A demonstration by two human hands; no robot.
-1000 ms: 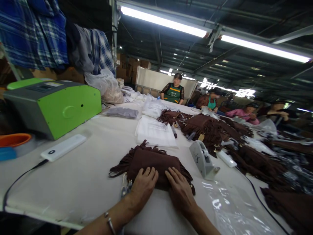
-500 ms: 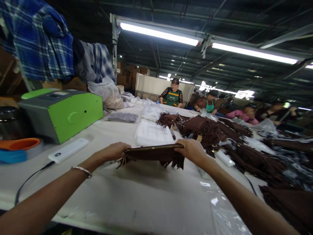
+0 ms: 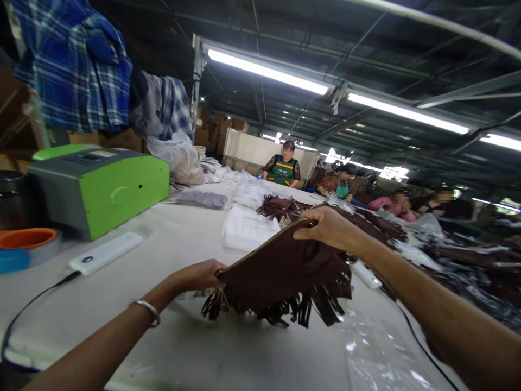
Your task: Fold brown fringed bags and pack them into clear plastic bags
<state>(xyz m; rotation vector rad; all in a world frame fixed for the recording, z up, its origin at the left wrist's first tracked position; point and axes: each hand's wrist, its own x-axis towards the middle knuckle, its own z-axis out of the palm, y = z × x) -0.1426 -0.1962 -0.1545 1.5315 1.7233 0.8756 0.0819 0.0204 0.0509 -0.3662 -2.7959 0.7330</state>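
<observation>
So you've got the brown fringed bag [image 3: 272, 271] held up over the tabletop [image 3: 183, 353], tilted, right hand [image 3: 328, 231] pinching its top edge at 2 o'clock, left hand [image 3: 205, 274] gripping the corner at 9. That left grip's kinda hard to make out. Clear plastic [image 3: 382, 355] at 4 runs out of frame. Tabletop's pale, green machine [image 3: 124, 190] at 10, strip light [image 3: 268, 71] overhead at 12.

dark brown pouch [image 3: 277, 271], fringed below, held tilted above table [image 3: 228, 358], gold-toned top edge rising rightward
</observation>
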